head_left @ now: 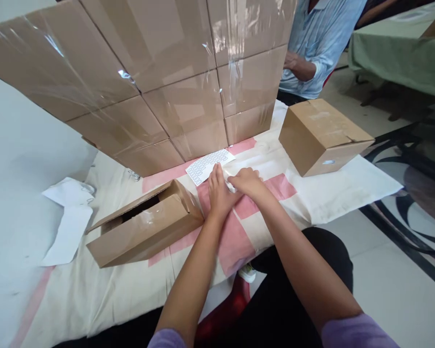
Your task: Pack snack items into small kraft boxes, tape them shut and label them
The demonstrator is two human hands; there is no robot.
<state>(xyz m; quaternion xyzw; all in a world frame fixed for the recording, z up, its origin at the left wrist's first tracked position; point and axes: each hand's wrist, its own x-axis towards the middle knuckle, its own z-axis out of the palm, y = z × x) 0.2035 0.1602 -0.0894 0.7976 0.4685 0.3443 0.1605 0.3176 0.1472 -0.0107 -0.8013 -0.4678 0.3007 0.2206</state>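
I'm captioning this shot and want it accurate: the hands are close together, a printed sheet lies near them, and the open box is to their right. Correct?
Not quite, the side is wrong: the left hand and right hand are close together, a printed sheet lies near them, but the open box is to their left, as the head view shows.

Matt cardboard in open box (148,227); glossy, clear plastic film (235,50) across carton stack (181,108); smooth paper in printed sheet (209,163); creased, matt cloth in table cover (237,241).
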